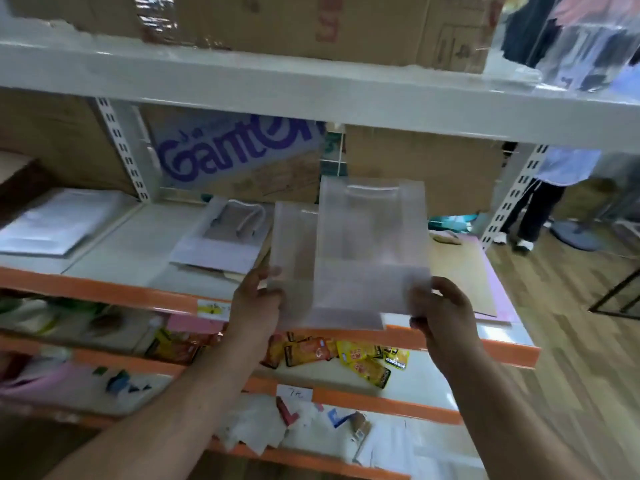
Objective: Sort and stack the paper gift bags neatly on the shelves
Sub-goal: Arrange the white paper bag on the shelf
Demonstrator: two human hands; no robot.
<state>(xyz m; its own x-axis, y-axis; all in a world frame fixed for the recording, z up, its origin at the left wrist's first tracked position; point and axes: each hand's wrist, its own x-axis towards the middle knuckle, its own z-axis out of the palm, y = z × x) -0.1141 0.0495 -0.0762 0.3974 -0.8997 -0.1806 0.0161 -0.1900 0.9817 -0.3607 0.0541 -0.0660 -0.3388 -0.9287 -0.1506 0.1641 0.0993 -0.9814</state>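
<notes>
Two flat pale lilac paper gift bags are held upright in front of the shelf. The front bag (372,244) is gripped at its lower right corner by my right hand (445,317). The bag behind it (294,244) sticks out to the left, and my left hand (256,301) pinches its lower left edge. Both bags are blurred. On the shelf (114,258) behind lies another lilac bag (225,237) with white handles, flat on a small stack. A white stack of bags (59,223) lies further left.
Cardboard boxes (242,157) fill the back of the shelf. Flat brown and pink sheets (460,271) lie at the shelf's right end. Lower shelves hold yellow and orange snack packets (346,355) and loose bags. A person (540,199) stands at the right on the wooden floor.
</notes>
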